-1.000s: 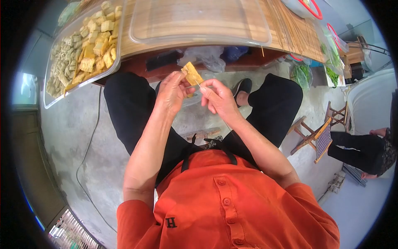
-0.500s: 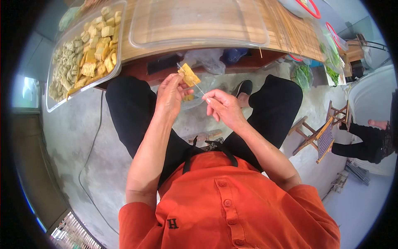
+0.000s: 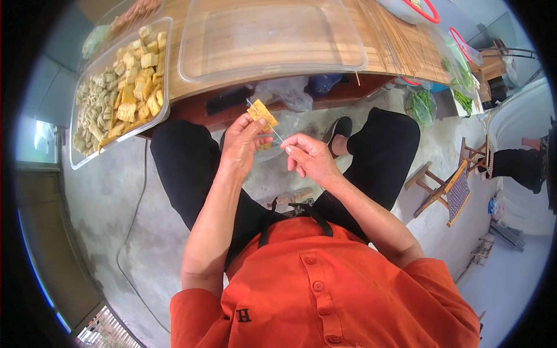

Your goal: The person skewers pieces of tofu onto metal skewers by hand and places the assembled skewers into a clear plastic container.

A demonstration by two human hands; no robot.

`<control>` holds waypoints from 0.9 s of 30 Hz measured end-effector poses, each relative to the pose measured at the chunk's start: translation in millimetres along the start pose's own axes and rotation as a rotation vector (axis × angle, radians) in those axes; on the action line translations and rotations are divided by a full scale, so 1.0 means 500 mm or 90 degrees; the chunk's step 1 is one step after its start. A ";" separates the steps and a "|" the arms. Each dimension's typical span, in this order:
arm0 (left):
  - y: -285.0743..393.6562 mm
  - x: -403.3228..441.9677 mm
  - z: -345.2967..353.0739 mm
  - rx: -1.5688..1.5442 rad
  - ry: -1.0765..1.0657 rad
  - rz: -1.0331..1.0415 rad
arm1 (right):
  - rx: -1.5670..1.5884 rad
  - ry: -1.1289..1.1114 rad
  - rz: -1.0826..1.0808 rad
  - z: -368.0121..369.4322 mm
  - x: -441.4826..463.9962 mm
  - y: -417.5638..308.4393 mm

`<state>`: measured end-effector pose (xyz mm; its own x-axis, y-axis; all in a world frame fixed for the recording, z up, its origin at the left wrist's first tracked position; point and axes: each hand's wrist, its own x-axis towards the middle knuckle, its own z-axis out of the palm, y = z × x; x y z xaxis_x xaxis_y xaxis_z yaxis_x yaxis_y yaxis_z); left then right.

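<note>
Above my lap, my left hand (image 3: 239, 140) pinches a flat, yellow-brown piece that looks like fried tofu (image 3: 263, 113). A thin skewer (image 3: 277, 133) runs through this piece, and its tip sticks out at the upper left. My right hand (image 3: 312, 156) grips the skewer's lower end between thumb and fingers, palm side partly hidden. To the left, a clear plastic tray (image 3: 167, 93) holds yellow tofu chunks (image 3: 142, 90) and greyish knotted pieces (image 3: 96, 101). Beneath my left hand, a plastic bag (image 3: 284, 138) with something yellow is partly covered.
Another clear tray (image 3: 272, 73) lies on the wooden table (image 3: 371, 52), beside many loose thin skewers (image 3: 390, 32). Red-rimmed bowls and bagged greens (image 3: 420, 107) are at the right. A folding stool (image 3: 449, 188) stands on the floor near another person's dark-clothed legs (image 3: 516, 168).
The view has shifted slightly, and both hands appear a little lower in it. The tofu stays on the skewer between them. At the right, the other person's legs have moved up and outward.
</note>
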<state>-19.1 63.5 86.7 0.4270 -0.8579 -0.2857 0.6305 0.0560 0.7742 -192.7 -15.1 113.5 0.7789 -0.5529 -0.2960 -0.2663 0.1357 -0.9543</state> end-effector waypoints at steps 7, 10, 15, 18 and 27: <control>0.010 -0.002 0.010 0.027 0.024 -0.001 | -0.021 0.036 -0.015 0.009 -0.003 -0.013; 0.008 -0.002 0.008 0.018 0.002 -0.006 | -0.025 0.037 -0.038 0.009 -0.008 -0.023; 0.014 -0.014 0.020 0.027 0.004 -0.012 | -0.018 0.023 -0.079 0.007 -0.012 -0.022; 0.016 -0.020 0.025 0.042 -0.004 -0.004 | -0.011 0.014 -0.078 0.007 -0.013 -0.030; 0.060 -0.076 0.035 0.216 -0.073 0.011 | 0.046 0.042 -0.073 -0.018 -0.022 -0.039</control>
<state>-27.5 88.8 130.7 0.3485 -0.9111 -0.2200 0.3640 -0.0848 0.9275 -200.9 -18.9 136.0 0.7622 -0.6208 -0.1833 -0.1335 0.1263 -0.9830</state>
